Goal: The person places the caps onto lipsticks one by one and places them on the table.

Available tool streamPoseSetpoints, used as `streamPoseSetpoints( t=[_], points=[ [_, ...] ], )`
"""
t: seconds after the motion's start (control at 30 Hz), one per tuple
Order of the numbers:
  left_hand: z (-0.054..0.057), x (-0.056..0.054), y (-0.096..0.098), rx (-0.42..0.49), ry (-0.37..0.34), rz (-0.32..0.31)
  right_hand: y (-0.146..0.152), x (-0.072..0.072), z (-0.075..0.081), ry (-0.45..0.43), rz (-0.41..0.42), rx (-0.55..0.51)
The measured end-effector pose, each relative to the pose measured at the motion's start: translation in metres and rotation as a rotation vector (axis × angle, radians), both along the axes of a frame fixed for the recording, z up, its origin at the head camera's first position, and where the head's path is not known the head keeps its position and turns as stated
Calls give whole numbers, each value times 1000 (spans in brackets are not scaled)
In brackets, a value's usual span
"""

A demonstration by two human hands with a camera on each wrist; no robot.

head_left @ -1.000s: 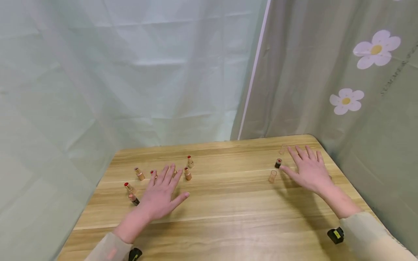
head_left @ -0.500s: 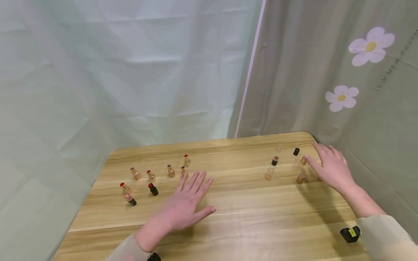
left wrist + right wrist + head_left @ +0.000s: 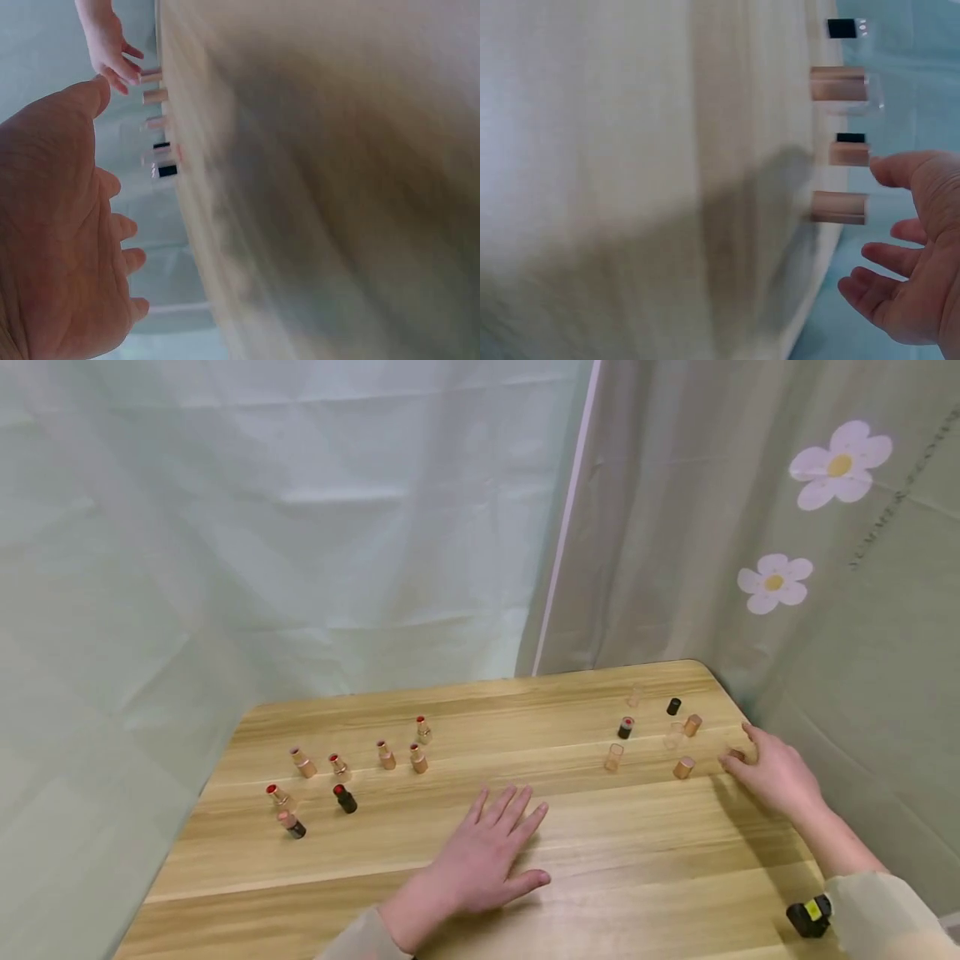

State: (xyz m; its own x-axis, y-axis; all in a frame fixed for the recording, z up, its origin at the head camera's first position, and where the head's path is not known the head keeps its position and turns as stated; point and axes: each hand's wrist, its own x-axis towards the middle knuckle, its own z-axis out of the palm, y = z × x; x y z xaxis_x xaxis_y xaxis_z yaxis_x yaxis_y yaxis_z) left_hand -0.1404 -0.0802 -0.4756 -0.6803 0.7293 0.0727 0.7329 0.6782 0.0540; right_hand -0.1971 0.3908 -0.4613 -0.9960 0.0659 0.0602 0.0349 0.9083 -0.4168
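Observation:
My right hand [image 3: 780,774] is at the right side of the table, thumb and fingers apart around a copper-gold lipstick cap [image 3: 738,754], which it partly hides. The right wrist view shows that cap [image 3: 839,208] standing upright, with a gap between it and the thumb. Two more copper-gold caps, one at the back [image 3: 692,725] and one in front [image 3: 683,767], stand to the left of this hand. With fingers spread and palm down, my left hand [image 3: 483,860] hovers low over the front middle of the table, holding nothing.
Several uncapped lipsticks stand at the left, among them a black one [image 3: 345,799] and a gold one [image 3: 423,729]. Clear caps, one of them in front [image 3: 614,757], a small black cap [image 3: 673,706] and a black piece with a red top [image 3: 626,727] stand at the right. Curtains [image 3: 390,527] enclose the table.
My left hand has moved right and nearer, away from the lipsticks. My right hand has moved right and lowered to the rightmost copper-gold cap, leaving the other caps in sight.

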Motion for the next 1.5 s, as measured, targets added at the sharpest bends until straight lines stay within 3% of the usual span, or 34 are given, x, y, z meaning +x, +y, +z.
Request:
streamPoseSetpoints(
  t=[0.23, 0.4, 0.63, 1.0, 1.23, 1.5],
  points=[
    [-12, 7, 17, -21, -6, -25, 3, 3, -24, 94, -59, 4],
    [-18, 11, 22, -11, -5, -31, 4, 4, -33, 147, -79, -24],
    [-17, 12, 29, 3, -49, -39, 0, 0, -32, 130, -109, -38],
    [-13, 11, 58, -41, -72, -82, 1, 5, -33, 122, -122, -24],
    [-10, 9, 67, -38, -28, -88, 1, 8, -30, 108, -140, -36],
    [-8, 7, 65, -48, -30, -101, -3, 11, -24, 105, -139, -42]
  ],
)
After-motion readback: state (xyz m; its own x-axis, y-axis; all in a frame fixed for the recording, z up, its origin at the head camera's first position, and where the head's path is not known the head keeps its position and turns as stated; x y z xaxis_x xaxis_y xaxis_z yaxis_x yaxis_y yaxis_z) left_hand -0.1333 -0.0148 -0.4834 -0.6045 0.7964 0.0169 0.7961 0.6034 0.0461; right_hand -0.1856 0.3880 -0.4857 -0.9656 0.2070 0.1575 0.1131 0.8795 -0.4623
